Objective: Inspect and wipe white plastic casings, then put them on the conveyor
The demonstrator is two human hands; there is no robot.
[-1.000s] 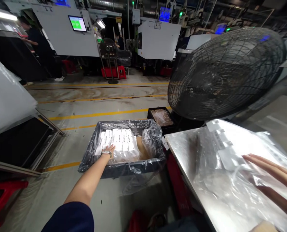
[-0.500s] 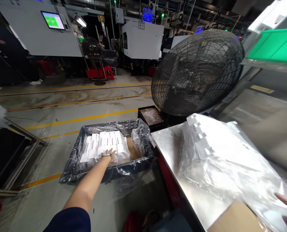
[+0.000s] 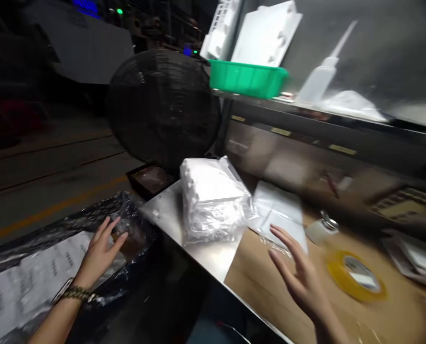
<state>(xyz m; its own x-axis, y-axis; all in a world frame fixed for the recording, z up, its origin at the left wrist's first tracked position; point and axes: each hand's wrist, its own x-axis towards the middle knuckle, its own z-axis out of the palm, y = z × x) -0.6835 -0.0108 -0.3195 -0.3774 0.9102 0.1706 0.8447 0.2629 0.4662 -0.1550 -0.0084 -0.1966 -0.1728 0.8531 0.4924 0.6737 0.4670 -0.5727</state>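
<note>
My left hand [image 3: 100,253] hovers over the right part of a black crate [image 3: 120,282] lined with clear plastic, its fingers spread and holding nothing. A row of white bagged parts [image 3: 53,267] lies in that crate, beside and beneath the hand. My right hand [image 3: 301,277] is raised above the cardboard-covered bench, fingers apart and nothing in them. Ahead of it a stack of white panels in clear plastic bags [image 3: 215,196] rests on the metal tabletop [image 3: 172,215]. Flat clear bags [image 3: 281,210] lie just beyond the right fingertips.
A roll of yellow tape [image 3: 356,276] and a small pump bottle [image 3: 322,228] stand on the cardboard [image 3: 256,277]. Above, a shelf holds a green basket [image 3: 247,79] and a squeeze bottle [image 3: 318,81]. A large black fan [image 3: 163,105] stands behind the bench, near a small dark crate [image 3: 150,179].
The view has swung right toward the bench. My left hand has lifted off the white parts in the crate. My right hand has come further into view, apart from the bagged stack.
</note>
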